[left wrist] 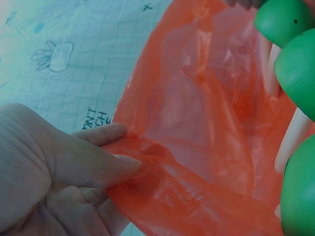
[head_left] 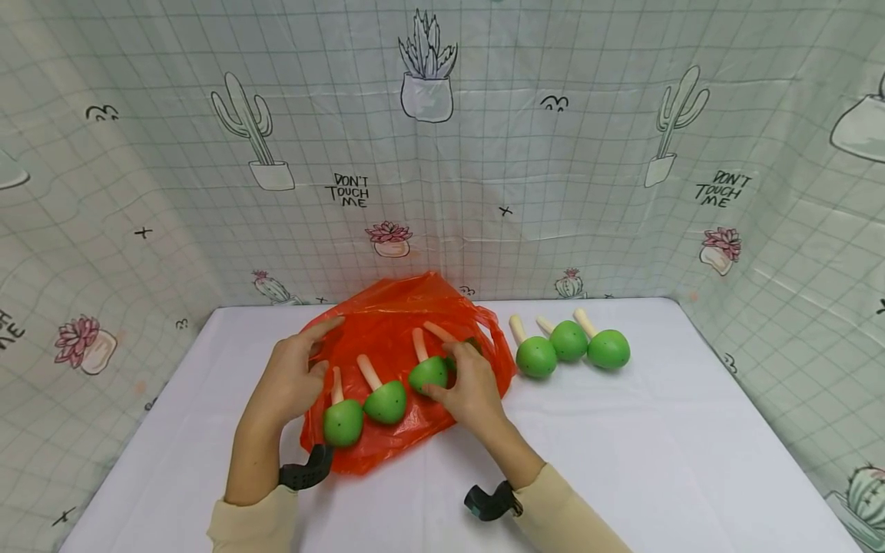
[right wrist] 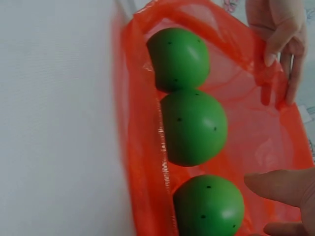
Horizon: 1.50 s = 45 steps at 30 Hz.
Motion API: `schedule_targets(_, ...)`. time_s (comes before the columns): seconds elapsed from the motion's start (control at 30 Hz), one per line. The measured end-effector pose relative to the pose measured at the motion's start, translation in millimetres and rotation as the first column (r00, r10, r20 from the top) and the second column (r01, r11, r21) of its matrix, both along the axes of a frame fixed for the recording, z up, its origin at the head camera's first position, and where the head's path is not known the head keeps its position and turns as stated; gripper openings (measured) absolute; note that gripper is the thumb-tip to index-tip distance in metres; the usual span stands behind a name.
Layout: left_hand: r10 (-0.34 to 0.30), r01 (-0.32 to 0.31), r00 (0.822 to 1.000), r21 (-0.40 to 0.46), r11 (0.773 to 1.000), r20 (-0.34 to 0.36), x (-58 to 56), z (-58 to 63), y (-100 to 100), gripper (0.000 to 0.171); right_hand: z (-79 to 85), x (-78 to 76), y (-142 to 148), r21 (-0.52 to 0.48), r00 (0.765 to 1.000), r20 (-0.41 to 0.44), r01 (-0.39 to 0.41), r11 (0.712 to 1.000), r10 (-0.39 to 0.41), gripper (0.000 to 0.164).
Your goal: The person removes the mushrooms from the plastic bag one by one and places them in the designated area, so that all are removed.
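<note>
A red plastic bag (head_left: 394,307) lies spread on the table with its mouth toward me. My left hand (head_left: 293,376) pinches the bag's left edge between thumb and fingers, clearest in the left wrist view. Inside sit green-capped toy mushrooms with pale stems: a left one (head_left: 343,423), a middle one (head_left: 385,402) and one farther right (head_left: 426,374). Over the bag's right part, my right hand (head_left: 473,388) reaches in, thumb and fingers apart, close to the rightmost cap. Another pale stem (head_left: 439,332) shows behind this hand; its cap is mostly hidden.
Right of the bag, on the white table (head_left: 608,453), lie three more toy mushrooms: a near one (head_left: 536,357), a middle one (head_left: 569,342) and a right one (head_left: 608,349). A patterned cloth (head_left: 470,153) hangs behind and along the sides.
</note>
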<state>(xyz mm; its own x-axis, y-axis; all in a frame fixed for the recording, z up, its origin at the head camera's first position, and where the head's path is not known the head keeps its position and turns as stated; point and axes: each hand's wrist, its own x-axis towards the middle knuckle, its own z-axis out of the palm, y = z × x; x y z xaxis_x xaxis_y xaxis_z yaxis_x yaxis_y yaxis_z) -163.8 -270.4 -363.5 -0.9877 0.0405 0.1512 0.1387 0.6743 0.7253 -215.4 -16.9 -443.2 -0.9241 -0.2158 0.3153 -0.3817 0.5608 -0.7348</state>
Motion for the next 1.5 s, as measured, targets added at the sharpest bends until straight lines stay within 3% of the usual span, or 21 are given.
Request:
schedule_targets(0.3, 0.005, -0.005, 1.000, -0.003, 1.000, 0.006, -0.2, 0.5, 1.3, 0.063, -8.4, 1.3, -3.2, 0.030, 1.000, 0.006, 0.005, 1.000, -0.005, 0.063)
schedule_targets(0.97, 0.004, -0.004, 1.000, -0.013, 1.000, -0.006, -0.5, 0.3, 0.9, 0.062, -19.4, -1.2, -9.7, 0.035, 0.998, -0.042, 0.037, 0.999, -0.036, 0.058)
schedule_targets(1.5, 0.023, -0.023, 1.000, -0.025, 0.999, 0.008, 0.0, 0.8, 2.0, 0.062, -25.1, -0.9, -10.4, 0.040, 0.999, -0.035, 0.027, 0.999, -0.025, 0.058)
